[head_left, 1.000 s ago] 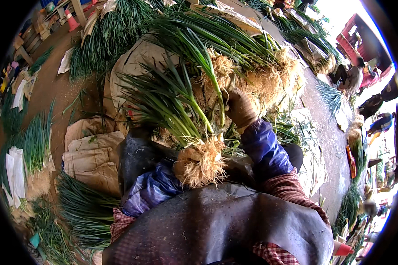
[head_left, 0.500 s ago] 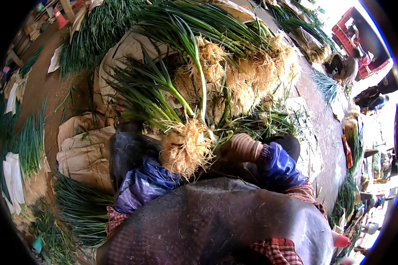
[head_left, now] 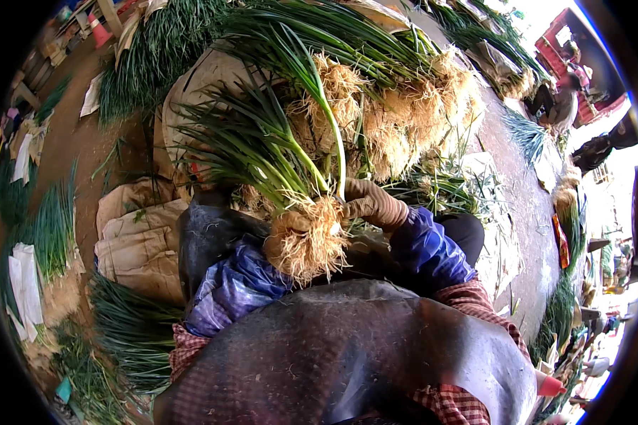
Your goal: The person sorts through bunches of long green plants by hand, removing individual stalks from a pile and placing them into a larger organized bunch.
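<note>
A bunch of green onions, with long dark green leaves and a shaggy ball of pale roots, is held in front of my lap. My left forearm, in a shiny blue sleeve, reaches up to it. The left hand is mostly hidden by the roots, but it grips the bunch at the root end. My right hand, in a brown work glove, is closed on the lower white end of a single green onion stalk at the right edge of the bunch. That stalk stands nearly upright, its leaves leaning left.
Beyond my hands lies a large heap of green onions, roots toward me. Loose leaf trimmings lie at right. Folded brown sacking and more onions are at left. A dark apron covers my lap. People sit at far right.
My right hand has moved up and left to the stalk's base and closed on it. The single stalk and the bunch have shifted slightly right.
</note>
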The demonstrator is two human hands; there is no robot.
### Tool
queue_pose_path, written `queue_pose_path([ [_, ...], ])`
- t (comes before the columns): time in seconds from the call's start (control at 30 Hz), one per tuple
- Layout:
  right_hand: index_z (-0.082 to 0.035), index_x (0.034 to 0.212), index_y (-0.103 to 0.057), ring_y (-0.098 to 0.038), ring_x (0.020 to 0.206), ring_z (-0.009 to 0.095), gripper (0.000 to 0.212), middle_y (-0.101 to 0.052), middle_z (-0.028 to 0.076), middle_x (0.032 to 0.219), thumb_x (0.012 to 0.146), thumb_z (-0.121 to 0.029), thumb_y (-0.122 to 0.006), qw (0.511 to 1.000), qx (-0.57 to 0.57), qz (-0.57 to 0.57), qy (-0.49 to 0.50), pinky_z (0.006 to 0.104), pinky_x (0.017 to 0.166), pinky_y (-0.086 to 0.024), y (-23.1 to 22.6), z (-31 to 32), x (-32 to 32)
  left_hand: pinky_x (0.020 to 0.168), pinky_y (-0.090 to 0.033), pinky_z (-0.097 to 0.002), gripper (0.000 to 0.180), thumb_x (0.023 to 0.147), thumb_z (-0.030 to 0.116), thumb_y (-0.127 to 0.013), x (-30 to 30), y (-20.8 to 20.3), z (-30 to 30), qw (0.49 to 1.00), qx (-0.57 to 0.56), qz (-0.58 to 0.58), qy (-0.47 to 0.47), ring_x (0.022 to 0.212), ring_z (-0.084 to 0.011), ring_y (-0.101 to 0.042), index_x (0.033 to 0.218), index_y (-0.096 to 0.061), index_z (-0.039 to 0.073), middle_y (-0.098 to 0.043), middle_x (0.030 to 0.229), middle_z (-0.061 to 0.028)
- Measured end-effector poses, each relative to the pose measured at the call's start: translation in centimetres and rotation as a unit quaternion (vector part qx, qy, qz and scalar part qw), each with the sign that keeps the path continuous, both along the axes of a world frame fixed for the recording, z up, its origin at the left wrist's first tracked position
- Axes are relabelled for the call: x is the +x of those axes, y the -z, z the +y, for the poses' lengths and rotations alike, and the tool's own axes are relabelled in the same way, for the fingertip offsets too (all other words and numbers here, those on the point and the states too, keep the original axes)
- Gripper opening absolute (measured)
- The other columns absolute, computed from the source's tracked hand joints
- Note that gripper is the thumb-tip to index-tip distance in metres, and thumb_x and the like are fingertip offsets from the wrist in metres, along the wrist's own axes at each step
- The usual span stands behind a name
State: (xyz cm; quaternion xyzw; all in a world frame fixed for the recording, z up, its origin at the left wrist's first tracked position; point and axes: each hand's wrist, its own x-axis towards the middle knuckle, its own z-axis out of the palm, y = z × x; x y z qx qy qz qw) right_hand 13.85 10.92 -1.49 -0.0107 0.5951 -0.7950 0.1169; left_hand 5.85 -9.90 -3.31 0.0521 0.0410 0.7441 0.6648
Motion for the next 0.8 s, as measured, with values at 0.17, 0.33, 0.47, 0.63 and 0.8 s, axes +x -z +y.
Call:
queue_pose_path([
  [0.17,-0.002,0.107,-0.066,-0.06,0.074,0.007,0.025,-0.068,0.001,0.087,0.089,-0.019,-0.07,0.984,0.153,-0.001,0.096,0.0218,0.064,-0.049,-1.0,-0.8,2.5,0.077,-0.057,-0.0422,0.052,0.078,0.014,-0.056,0.0,0.1,0.4,0.996,-0.058,0.004,-0.068,0.082,-0.0286,-0.064,0.125,-0.048,-0.008,-0.062,0.097,-0.0167],
  [0.33,-0.002,0.089,-0.068,-0.06,0.063,0.014,0.013,-0.063,0.004,0.072,0.09,-0.015,-0.065,0.944,0.318,0.055,-0.073,0.0305,0.056,-0.048,-4.3,-1.3,4.6,0.071,-0.057,-0.0369,0.035,0.078,0.005,-0.054,-1.3,0.8,0.3,0.996,-0.065,-0.033,-0.056,0.077,-0.0237,-0.064,0.112,-0.057,-0.004,-0.063,0.093,-0.0124],
  [0.47,-0.004,0.071,-0.065,-0.06,0.054,0.025,0.013,-0.061,0.012,0.061,0.076,-0.014,-0.059,0.554,0.826,0.088,-0.058,0.0386,0.049,-0.047,3.6,5.8,7.7,0.073,-0.056,-0.0351,0.044,0.078,0.006,-0.053,-0.9,1.0,0.3,0.991,-0.113,0.051,-0.052,0.079,-0.0234,-0.063,0.121,-0.054,-0.003,-0.063,0.098,-0.0124],
  [0.63,-0.024,0.127,-0.055,-0.064,0.061,0.032,0.046,-0.061,0.014,0.065,0.082,-0.015,-0.058,0.682,0.719,0.044,0.125,0.0438,0.057,-0.049,3.6,8.1,7.8,0.079,-0.055,-0.0354,0.047,0.075,0.004,-0.053,-0.6,-0.1,0.4,0.982,-0.104,0.143,-0.072,0.092,-0.0231,-0.062,0.121,-0.055,-0.001,-0.062,0.107,-0.0135],
  [0.8,-0.003,0.148,-0.025,-0.058,0.11,0.019,0.08,-0.055,0.01,0.13,0.09,-0.043,-0.062,0.991,0.085,0.086,0.048,0.0281,0.095,-0.05,-0.7,1.8,2.5,0.084,-0.053,-0.0334,0.047,0.073,0.004,-0.05,-0.6,1.4,0.8,0.993,-0.063,0.099,0.023,0.092,-0.0228,-0.061,0.12,-0.053,-0.002,-0.06,0.105,-0.0148],
])
